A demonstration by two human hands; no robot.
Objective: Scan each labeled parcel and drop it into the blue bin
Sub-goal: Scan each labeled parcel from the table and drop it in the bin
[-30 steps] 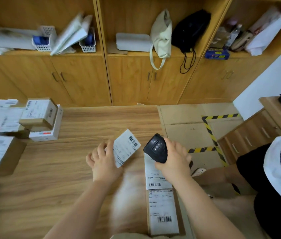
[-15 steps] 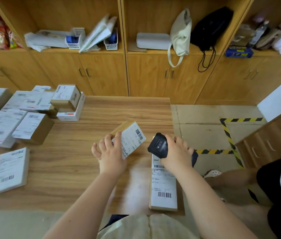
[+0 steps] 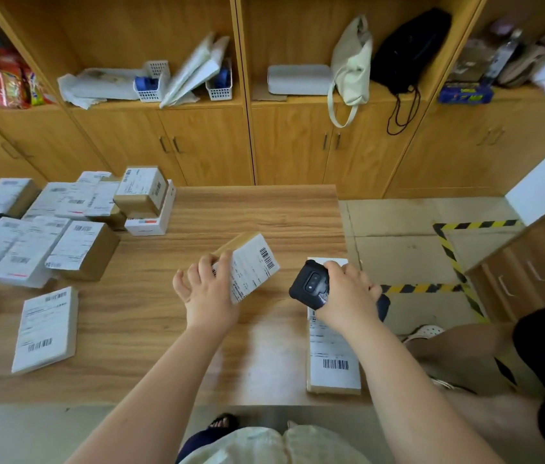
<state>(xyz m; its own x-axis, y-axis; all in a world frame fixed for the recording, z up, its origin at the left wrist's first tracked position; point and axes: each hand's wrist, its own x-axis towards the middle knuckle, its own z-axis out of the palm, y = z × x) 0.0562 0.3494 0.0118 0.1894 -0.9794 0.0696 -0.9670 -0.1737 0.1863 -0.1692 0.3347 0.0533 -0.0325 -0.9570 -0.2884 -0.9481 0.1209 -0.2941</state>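
- Since a second ago the head view has swung left and pulled back, so the stack of waiting parcels (image 3: 73, 242) now shows in full. The parcel (image 3: 251, 266) in the left hand (image 3: 209, 296) has tipped up enough to show its brown cardboard edge.
- Head view, left side: the left grip pinches the parcel by its near-left corner, thumb beneath and fingers curled over the top. It is held just above the counter (image 3: 137, 333), white label up and angled toward the right hand. That hold likely keeps the barcode at the label's far corner uncovered.
- Head view, right side: the right hand (image 3: 348, 296) has its grip wrapped round a black handheld scanner (image 3: 309, 284), lens end turned toward the held parcel and close beside it. I judge the scan is in hand, not yet the drop.
- Under the right wrist a long flat parcel (image 3: 333, 360) lies at the counter's right edge, label and barcode up. Another flat parcel (image 3: 45, 326) lies alone at the left.
- Every label shows barcodes and rows of print, all too small to read, and no brand can be made out.
- No blue bin is in view, so where the parcel goes next cannot be told.
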